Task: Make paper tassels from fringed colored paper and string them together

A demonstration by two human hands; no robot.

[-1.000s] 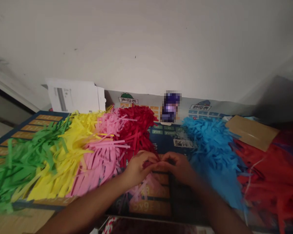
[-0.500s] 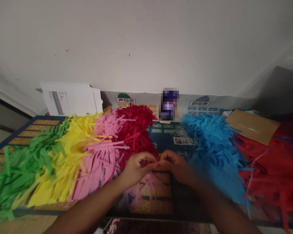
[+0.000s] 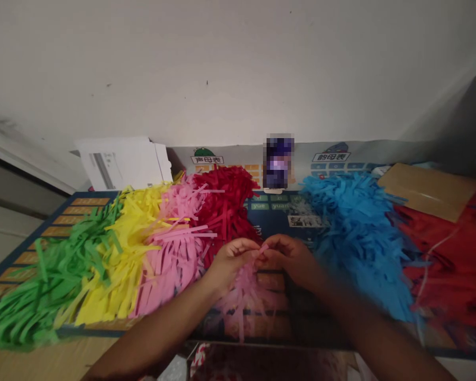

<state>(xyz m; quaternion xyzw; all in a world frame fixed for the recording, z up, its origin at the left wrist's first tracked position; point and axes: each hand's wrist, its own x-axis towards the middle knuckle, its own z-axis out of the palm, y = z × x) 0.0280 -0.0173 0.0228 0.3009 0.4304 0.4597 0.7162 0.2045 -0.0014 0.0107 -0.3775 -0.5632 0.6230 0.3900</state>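
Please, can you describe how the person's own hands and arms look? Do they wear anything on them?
The left hand and the right hand are bare, without gloves. The left forearm and the right forearm are bare too: no sleeve shows, and no watch or bracelet is visible, though the right forearm is blurred.

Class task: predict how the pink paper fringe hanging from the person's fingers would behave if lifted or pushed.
The pink paper fringe is probably floppy: its thin strips droop below the left hand and right hand pinching it. It likely feels light, since fingertips alone seem to carry it. The narrow strips may crease or tear easily.
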